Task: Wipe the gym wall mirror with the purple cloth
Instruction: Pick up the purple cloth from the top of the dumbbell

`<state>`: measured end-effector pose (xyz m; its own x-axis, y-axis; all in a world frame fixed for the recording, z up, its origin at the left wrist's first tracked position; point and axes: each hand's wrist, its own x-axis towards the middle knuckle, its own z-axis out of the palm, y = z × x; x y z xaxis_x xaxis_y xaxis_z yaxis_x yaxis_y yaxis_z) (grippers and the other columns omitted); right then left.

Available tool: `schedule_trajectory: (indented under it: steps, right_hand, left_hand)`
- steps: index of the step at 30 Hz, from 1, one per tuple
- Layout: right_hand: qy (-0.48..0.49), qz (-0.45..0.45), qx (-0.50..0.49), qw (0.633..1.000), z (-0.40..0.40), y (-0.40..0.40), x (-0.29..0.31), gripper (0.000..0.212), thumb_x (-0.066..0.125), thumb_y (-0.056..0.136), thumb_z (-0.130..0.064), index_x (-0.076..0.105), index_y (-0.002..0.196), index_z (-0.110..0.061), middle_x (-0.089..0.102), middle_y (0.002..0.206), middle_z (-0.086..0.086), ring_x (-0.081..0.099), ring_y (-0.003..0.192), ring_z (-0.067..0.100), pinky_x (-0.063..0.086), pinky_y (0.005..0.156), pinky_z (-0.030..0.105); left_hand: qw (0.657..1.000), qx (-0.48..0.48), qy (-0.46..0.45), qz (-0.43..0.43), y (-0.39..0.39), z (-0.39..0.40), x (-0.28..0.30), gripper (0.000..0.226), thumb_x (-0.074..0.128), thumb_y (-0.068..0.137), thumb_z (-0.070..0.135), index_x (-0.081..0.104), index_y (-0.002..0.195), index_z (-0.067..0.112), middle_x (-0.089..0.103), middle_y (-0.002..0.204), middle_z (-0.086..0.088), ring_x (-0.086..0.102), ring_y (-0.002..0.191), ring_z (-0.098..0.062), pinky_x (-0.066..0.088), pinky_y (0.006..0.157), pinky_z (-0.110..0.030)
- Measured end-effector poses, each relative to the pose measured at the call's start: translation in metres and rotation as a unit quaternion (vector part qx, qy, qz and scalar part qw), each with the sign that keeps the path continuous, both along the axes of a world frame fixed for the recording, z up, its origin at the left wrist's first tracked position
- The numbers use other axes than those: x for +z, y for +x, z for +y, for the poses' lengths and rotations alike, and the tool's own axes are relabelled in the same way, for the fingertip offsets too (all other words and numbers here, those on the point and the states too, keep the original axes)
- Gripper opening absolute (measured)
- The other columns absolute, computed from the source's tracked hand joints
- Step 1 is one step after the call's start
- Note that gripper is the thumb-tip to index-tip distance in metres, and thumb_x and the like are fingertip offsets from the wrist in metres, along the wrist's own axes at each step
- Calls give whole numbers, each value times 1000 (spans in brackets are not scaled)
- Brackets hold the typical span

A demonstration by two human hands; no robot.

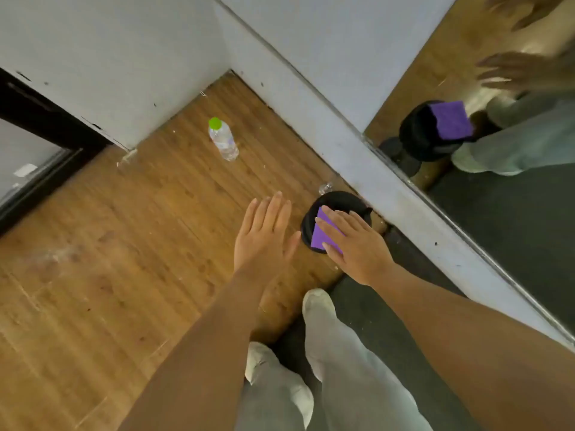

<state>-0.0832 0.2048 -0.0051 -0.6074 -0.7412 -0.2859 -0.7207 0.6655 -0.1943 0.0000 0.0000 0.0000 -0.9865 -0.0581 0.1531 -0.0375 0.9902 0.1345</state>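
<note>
A folded purple cloth (pixel 320 233) lies on top of a black round dumbbell head (pixel 337 202) standing on the floor by the wall. My right hand (pixel 354 244) is spread flat over the cloth, fingers apart, partly covering it; whether it touches the cloth is unclear. My left hand (pixel 263 233) hovers open just left of the dumbbell, holding nothing. The wall mirror (pixel 510 194) runs along the right wall, above a white base strip, and reflects the cloth, the dumbbell and both hands.
A clear plastic bottle with a green cap (pixel 222 140) stands on the wooden floor (pixel 124 259) in the corner. A dark doorframe (pixel 37 119) is at left. My legs and pale shoes (pixel 317 303) stand on a dark mat (pixel 389 321) along the mirror wall.
</note>
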Motion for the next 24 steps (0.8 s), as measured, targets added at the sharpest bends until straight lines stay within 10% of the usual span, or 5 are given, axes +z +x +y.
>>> schedule_trajectory:
  steps: [13, 24]
  right_hand:
    - [26, 75, -52, 995, 11, 9, -170, 64, 32, 102, -54, 32, 158, -22, 32, 163, 7, 30, 149, 33, 23, 121, 57]
    - [-53, -60, -130, 988, 4, -6, -116, 59, 67, 92, -1, 48, 147, -8, 51, 150, 11, 45, 141, 32, 44, 111, 49]
  left_hand:
    - [1000, -7, 11, 17, 6, 15, -162, 51, 47, 99, 38, 51, 135, 1, 61, 135, -19, 61, 122, -36, 43, 111, -53]
    - [998, -6, 54, -20, -11, 16, -116, 52, 39, 102, 38, 55, 132, -1, 65, 128, -19, 62, 120, -34, 38, 112, -47]
